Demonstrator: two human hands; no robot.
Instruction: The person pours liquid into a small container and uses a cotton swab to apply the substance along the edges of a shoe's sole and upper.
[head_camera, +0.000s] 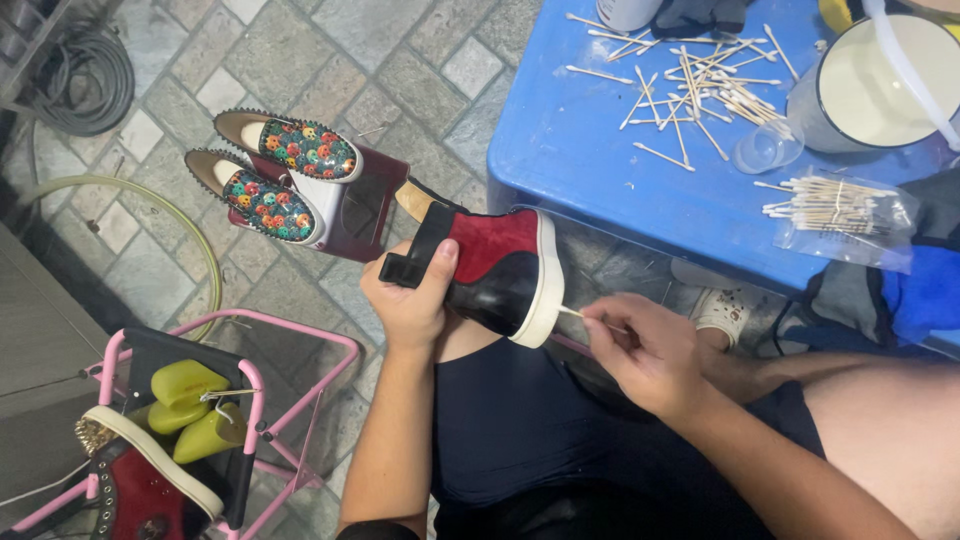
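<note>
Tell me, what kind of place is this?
Likely an informal shoe-cleaning or repair spot on a tiled floor. The left hand holds a red-and-black shoe, cotton swabs litter a blue table, and patterned loafers wait nearby.

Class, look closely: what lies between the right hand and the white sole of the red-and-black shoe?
In the head view, a thin cotton swab bridges the right hand and the shoe sole.

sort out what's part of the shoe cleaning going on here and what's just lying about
In use:
left hand holding red and black shoe
right hand with cotton swab at its white sole

Lying about:
patterned loafers
green shoe trees
hose
</note>
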